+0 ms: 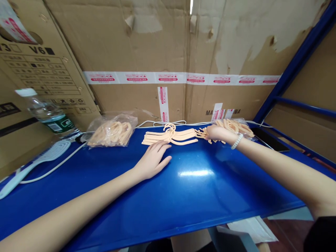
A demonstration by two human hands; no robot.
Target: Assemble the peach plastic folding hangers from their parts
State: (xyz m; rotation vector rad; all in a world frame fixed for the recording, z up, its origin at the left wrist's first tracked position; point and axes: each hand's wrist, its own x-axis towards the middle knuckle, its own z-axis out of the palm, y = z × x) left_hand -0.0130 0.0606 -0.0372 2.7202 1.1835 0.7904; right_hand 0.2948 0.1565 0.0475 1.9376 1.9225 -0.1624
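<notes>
A row of peach plastic hangers lies overlapped on the blue table, their curved hooks pointing toward the cardboard. My left hand rests flat at their near edge, fingers stretched out and the fingertips touching or just beside the lowest hanger. To the right, a loose heap of small peach plastic pieces lies against the ends of the hangers. My right hand, with a beaded bracelet at the wrist, is down in that heap with its fingers curled together. Whatever it pinches is hidden by the hand.
Clear bags of peach parts lie left and right. A water bottle, a hairbrush and a white cable are at left. A dark phone lies at right. Cardboard walls the back.
</notes>
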